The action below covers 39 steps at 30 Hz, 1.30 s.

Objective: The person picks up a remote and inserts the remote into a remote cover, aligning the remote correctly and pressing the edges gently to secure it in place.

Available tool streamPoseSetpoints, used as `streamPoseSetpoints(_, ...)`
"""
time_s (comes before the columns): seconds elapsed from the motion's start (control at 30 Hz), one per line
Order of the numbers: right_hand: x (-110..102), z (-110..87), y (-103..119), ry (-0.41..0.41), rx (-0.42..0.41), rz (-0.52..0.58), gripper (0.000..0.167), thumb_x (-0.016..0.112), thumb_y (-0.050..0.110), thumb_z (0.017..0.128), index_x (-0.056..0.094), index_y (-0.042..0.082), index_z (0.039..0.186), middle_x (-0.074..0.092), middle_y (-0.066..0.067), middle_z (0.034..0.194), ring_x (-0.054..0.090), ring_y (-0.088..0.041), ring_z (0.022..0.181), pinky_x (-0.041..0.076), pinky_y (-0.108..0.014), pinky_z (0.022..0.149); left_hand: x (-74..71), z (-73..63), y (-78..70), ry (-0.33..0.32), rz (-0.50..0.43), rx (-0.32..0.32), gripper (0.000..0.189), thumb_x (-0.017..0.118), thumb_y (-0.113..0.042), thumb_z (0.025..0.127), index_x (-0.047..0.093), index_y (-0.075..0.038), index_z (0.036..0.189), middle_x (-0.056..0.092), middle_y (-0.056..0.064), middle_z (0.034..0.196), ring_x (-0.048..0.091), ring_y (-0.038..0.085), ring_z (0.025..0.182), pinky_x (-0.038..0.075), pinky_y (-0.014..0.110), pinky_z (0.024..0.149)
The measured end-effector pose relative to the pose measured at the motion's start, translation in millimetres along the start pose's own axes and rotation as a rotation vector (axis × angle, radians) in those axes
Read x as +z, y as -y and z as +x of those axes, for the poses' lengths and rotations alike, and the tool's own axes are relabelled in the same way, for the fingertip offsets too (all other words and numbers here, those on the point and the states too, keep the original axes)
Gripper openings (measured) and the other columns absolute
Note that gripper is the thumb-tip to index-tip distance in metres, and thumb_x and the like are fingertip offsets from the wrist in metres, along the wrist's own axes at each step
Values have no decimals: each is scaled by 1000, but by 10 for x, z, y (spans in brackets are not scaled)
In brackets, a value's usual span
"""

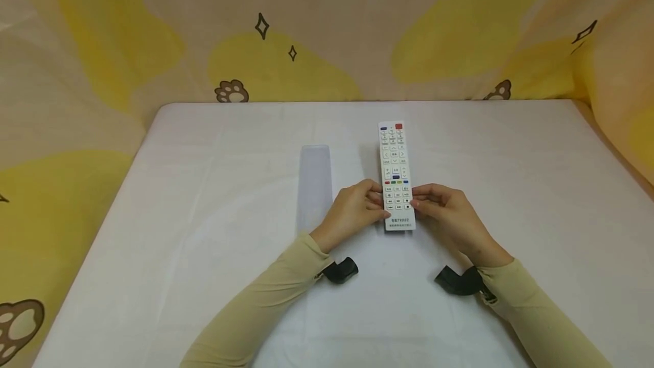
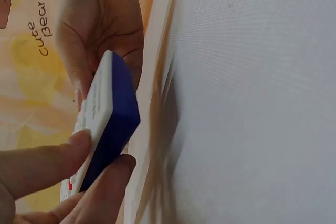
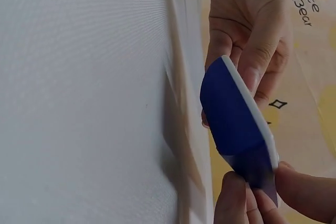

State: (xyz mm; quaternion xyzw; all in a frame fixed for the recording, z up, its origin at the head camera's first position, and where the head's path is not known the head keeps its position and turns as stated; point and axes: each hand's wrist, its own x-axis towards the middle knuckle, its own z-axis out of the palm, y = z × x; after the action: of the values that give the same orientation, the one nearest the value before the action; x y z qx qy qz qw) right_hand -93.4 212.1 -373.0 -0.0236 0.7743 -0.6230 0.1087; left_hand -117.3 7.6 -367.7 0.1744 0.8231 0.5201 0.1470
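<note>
A white remote control (image 1: 394,172) with rows of buttons and a dark blue underside (image 3: 231,114) is held between both hands, raised off the white table. My left hand (image 1: 356,207) pinches its left edge near the lower end, thumb on the button face and fingers beneath. On the opposite edge my right hand (image 1: 449,214) grips it the same way, thumb on top. To the left of the remote lies a translucent, flat, long sleeve or cover (image 1: 314,186), partly hidden behind my left forearm.
A white table (image 1: 204,214) spreads under the hands. Behind it and along the sides hangs a yellow and cream patterned cloth (image 1: 327,27). Black wrist mounts (image 1: 341,270) stick out from both beige sleeves, close above the tabletop.
</note>
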Motion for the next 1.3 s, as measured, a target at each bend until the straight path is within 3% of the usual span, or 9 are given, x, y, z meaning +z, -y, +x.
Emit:
streamPoseSetpoints(0.13,-13,-5,0,0,-13,31,35,59,4,92,50,-16,119,65,-5,101,63,-10,91,53,-24,81,6,7,8,-5,-42,-15,37,75,-2,78,57,3,110,68,12,99,68,18,88,52,19,68)
streamPoseSetpoints(0.33,-38,-8,-1,-6,-39,116,33,58,3,92,49,-16,118,66,2,98,63,-9,93,52,-23,82,12,13,49,-42,-143,35,38,75,-1,78,58,2,112,68,13,101,69,18,88,53,21,70)
streamPoseSetpoints(0.47,-56,-9,3,-2,-67,202,25,59,1,91,56,-8,115,68,2,99,63,-9,93,52,-22,82,8,8,52,-70,-262,54,38,74,3,77,61,3,113,68,15,103,69,19,88,53,23,73)
streamPoseSetpoints(0.7,-66,-21,21,11,-99,295,19,60,0,91,64,9,107,68,0,101,63,-11,94,52,-22,81,3,-13,16,-78,-403,23,38,73,7,76,61,6,112,67,18,105,68,21,89,53,25,77)
streamPoseSetpoints(1.07,-63,-25,32,13,-94,373,23,59,0,91,69,16,102,69,0,102,65,-10,95,52,-22,81,12,-18,7,-66,-435,-2,37,72,7,77,61,7,112,67,19,104,67,21,92,52,26,79)
streamPoseSetpoints(1.3,-41,-34,43,35,-104,414,25,55,-4,92,69,14,102,69,-2,102,64,-12,96,52,-23,81,27,-17,7,-55,-418,10,35,71,7,78,61,7,112,67,19,104,67,21,92,53,26,79)
